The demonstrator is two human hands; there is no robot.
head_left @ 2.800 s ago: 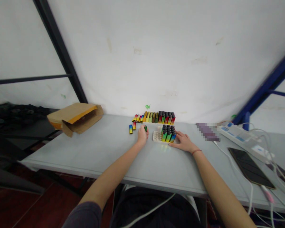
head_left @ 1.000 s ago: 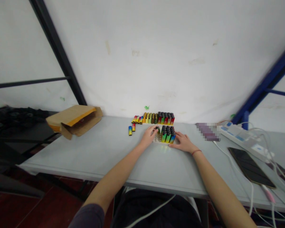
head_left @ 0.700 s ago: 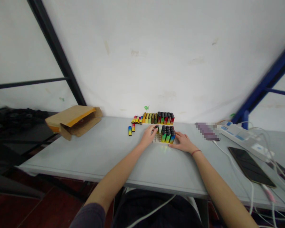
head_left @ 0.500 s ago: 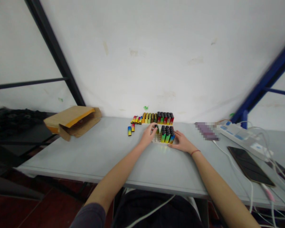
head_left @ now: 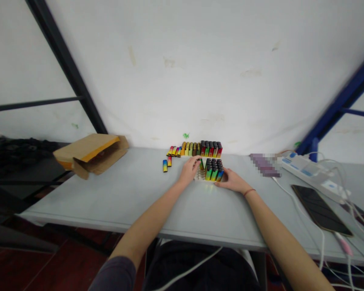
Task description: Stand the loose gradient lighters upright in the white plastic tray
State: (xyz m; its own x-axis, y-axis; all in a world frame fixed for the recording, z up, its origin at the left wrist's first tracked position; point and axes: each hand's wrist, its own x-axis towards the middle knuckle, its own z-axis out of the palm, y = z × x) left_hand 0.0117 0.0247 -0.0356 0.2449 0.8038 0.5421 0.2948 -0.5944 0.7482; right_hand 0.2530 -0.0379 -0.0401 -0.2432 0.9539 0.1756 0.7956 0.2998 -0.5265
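A white tray point(head_left: 201, 176) stands in front of me on the table. Upright lighters point(head_left: 214, 170) with black tops and green, yellow and blue bodies fill its right part, while bare slots show at its left. My left hand point(head_left: 189, 169) is closed over the tray's left rear, its fingertips pinching a green lighter point(head_left: 202, 163) that is partly hidden by them. At the tray's right side, my right hand point(head_left: 232, 181) grips the edge, thumb at the front corner and fingers along the side against the lighters.
Behind the tray stand yellow-topped lighters point(head_left: 190, 149) and black-topped red ones point(head_left: 211, 149). Several loose lighters point(head_left: 165, 165) lie to the left. An open cardboard box point(head_left: 87, 151) sits far left. On the right are a phone point(head_left: 320, 210), a power strip point(head_left: 315, 178), cables and a blurred-out object point(head_left: 265, 165).
The view has shifted slightly. My left hand stays at the tray's left rear with the green lighter, and my right hand keeps its place at the right side.
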